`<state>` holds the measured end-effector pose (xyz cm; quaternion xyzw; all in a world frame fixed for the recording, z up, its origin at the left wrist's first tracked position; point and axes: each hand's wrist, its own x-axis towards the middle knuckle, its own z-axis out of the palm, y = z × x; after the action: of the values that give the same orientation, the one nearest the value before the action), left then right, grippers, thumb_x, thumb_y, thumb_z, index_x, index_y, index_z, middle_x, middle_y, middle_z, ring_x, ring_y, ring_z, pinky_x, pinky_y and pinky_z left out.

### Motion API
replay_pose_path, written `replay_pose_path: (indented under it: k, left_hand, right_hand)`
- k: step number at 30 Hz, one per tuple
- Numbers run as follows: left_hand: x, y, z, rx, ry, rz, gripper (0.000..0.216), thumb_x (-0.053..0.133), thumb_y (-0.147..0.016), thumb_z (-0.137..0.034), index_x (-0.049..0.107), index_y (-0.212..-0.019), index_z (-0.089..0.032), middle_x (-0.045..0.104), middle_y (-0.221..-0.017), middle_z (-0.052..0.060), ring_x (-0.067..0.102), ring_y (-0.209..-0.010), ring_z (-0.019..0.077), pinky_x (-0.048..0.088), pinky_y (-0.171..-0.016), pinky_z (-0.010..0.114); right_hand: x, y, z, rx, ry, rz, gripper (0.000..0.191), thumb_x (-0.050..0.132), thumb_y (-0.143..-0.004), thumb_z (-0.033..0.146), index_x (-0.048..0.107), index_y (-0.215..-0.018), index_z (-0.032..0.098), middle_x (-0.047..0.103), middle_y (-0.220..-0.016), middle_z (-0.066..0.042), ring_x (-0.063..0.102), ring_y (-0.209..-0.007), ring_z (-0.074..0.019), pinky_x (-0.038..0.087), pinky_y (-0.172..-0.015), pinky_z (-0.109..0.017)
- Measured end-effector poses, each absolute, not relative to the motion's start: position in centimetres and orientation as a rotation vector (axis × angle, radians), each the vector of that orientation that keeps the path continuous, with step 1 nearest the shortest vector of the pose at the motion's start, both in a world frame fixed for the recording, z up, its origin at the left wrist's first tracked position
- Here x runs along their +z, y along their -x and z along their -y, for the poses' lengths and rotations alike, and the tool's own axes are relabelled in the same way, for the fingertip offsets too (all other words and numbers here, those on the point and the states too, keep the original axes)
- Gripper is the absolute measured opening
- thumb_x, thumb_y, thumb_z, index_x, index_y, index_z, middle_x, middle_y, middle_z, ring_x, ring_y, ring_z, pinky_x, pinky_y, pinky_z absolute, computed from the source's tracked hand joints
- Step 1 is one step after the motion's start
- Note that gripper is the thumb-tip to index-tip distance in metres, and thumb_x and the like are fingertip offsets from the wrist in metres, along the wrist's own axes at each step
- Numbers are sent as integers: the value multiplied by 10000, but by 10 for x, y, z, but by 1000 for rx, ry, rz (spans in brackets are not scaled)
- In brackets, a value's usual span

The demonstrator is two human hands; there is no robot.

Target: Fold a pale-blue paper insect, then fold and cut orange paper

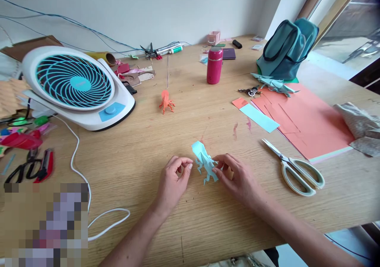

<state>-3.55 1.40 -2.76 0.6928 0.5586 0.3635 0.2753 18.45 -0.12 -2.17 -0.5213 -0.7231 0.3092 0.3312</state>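
A light blue folded paper figure point(204, 161) with several thin legs lies on the wooden table point(190, 203) between my hands. My right hand point(237, 178) pinches its lower right part with thumb and fingertips. My left hand point(173, 180) rests just left of the figure, fingers curled with thumb against fingertips, and nothing shows in it. A similar orange paper figure point(166, 102) stands farther back, near the middle of the table.
White-handled scissors point(297, 169) lie right of my right hand, beside orange paper sheets point(308, 120) and a blue strip point(259, 117). A white and teal fan point(77, 86) with its cord point(77, 168) stands left. A pink bottle point(214, 65) and teal backpack point(286, 47) stand behind.
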Motion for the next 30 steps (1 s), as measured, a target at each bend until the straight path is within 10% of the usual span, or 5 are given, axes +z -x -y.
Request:
replay_pose_path:
  k: [30]
  left_hand:
    - [-25,7,-85,937,-1553,-1334,280,615,-845,-411,699,-768,-155,665,-690,9,570,-620,132,441,-602,239]
  right_hand:
    - [-23,-176,-15,916,1346,1823,146,574,-927,277,617,-1045,201,609,-703,27,534,-589,-110,404,-564,-212]
